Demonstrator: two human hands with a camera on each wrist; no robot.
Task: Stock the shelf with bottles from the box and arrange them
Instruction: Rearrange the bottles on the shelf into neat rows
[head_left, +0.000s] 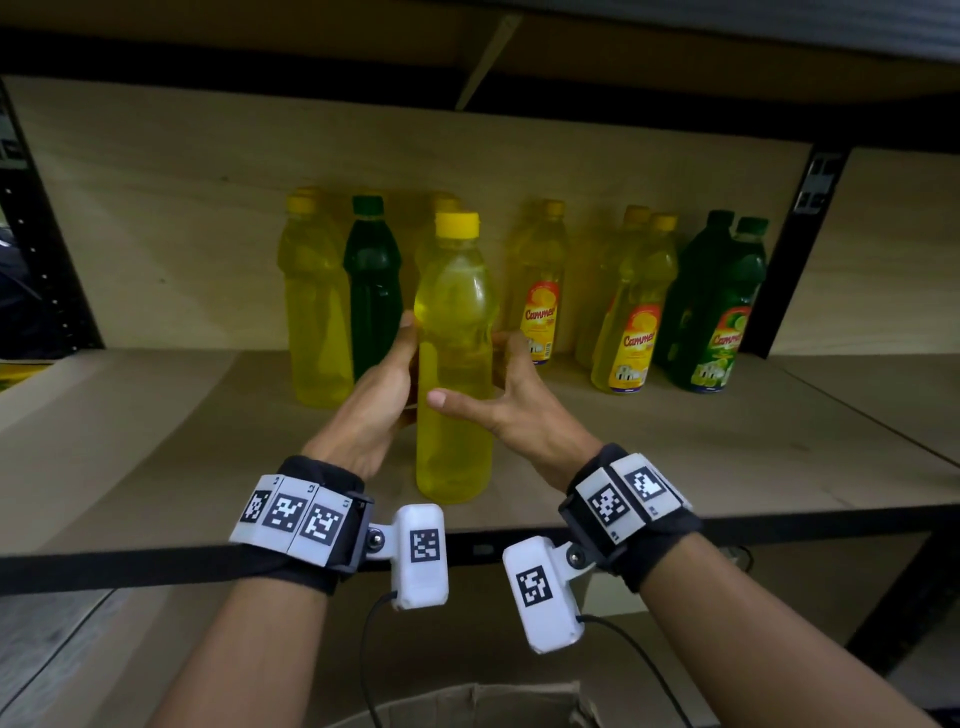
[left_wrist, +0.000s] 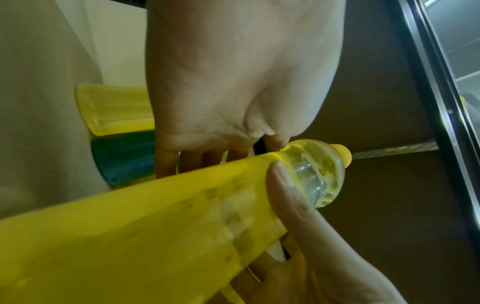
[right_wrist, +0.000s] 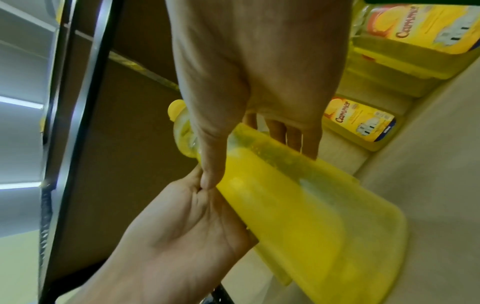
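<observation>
The shelf (head_left: 156, 441) is a big flat board of pale wood with a dark metal edge, and it runs under both hands and far past them. Behind the fingers stand rows of bottles (head_left: 628, 312), yellow ones and dark green ones, some with bright paper labels. Below the wrists, the torn rim of the cardboard box (head_left: 467, 701) shows. Between the two palms stands one yellow bottle (head_left: 454, 364), upright on the board near its front edge. It is clear plastic, full of yellow liquid almost to the yellow cap (head_left: 457, 224), so it will likely feel heavy and a bit squashy if squeezed. It looks smooth and may slip. The narrow waist, where the hands are, looks like the best place to hold. The left hand (head_left: 376, 400) curls round its side. The right hand (head_left: 511, 400) wraps the other side, thumb across the front.
</observation>
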